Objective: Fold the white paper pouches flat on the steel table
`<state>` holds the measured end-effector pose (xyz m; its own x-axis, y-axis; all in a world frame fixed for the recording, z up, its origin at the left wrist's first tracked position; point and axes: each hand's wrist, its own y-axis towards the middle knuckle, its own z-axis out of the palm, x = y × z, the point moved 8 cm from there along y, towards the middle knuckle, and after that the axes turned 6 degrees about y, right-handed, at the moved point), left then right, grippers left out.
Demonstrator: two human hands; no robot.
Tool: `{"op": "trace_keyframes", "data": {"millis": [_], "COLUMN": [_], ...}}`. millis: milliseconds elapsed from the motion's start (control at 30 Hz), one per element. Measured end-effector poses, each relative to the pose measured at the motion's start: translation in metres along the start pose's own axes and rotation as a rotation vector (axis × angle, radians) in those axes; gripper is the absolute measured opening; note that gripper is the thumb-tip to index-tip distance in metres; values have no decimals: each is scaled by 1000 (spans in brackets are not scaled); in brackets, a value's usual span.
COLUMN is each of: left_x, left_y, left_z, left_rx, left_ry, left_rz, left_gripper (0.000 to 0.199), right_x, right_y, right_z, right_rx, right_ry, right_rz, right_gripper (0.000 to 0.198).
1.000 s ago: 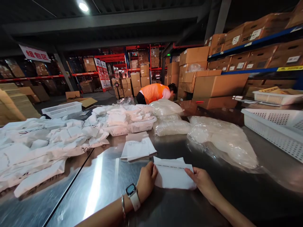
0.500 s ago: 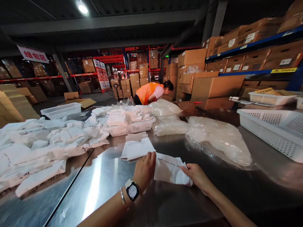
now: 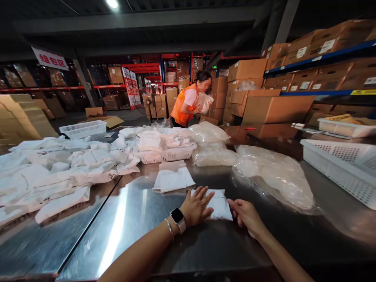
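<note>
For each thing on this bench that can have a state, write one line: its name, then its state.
Pouch: folded, flat on the table.
Left hand: open, pressing on the pouch.
Right hand: at the pouch's right edge.
Stack: folded, flat.
Basket: heaped full.
Clear bag: filled, lying down.

Steel table (image 3: 129, 223), reflective surface. Near its front edge lies a folded white bag (image 3: 219, 203), with a stack of folded bags (image 3: 174, 179) just beyond. A heap of white bags (image 3: 58, 168) covers the left side. A white basket (image 3: 166, 154) and clear plastic bundles (image 3: 273, 174) sit toward the far edge; another basket (image 3: 340, 164) is at right.
</note>
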<state>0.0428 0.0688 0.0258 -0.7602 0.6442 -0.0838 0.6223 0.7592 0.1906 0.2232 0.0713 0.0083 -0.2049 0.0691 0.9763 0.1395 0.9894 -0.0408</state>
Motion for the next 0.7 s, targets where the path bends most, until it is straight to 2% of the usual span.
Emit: {"op": "trace_keyframes", "data": {"millis": [67, 133, 167, 200, 233, 300, 400, 500, 567, 633, 700], "left_x": [-3, -8, -10, -12, -14, -13, 2, 26, 35, 36, 33], "left_y": [-1, -1, -1, -1, -1, 0, 3, 6, 6, 7, 8], "left_z": [0, 0, 1, 2, 3, 6, 6, 7, 15, 26, 35], "left_rx": [-2, -16, -26, -31, -33, -25, -58, -191, -290, -355, -332], "left_ry": [-14, -36, -48, -62, -80, -153, -391, -776, -1154, -1532, -1794], "left_rz": [-2, 1, 2, 6, 7, -14, -161, -440, -582, -647, -656], "left_gripper": [60, 61, 61, 61, 61, 62, 76, 92, 93, 91, 85], "right_x": [22, 47, 53, 52, 46, 27, 5, -1, 2, 2, -8], "right_y": [-10, -32, -42, -48, -48, -35, -9, 6, 6, 0, -3], "right_z": [-15, -11, 3, 20, 37, 58, 57, 45, 42, 43, 45], "right_rx": [-207, -324, -308, -254, -186, -111, -82, -15, 76, 163, 205], "right_ry": [-60, -196, -296, -403, -508, -628, -511, -254, 5, 315, 554], "right_rz": [-281, -686, -861, -967, -1004, -918, -654, -385, -217, -37, 145], "right_gripper": [51, 36, 31, 30, 34, 49, 76, 92, 97, 101, 102]}}
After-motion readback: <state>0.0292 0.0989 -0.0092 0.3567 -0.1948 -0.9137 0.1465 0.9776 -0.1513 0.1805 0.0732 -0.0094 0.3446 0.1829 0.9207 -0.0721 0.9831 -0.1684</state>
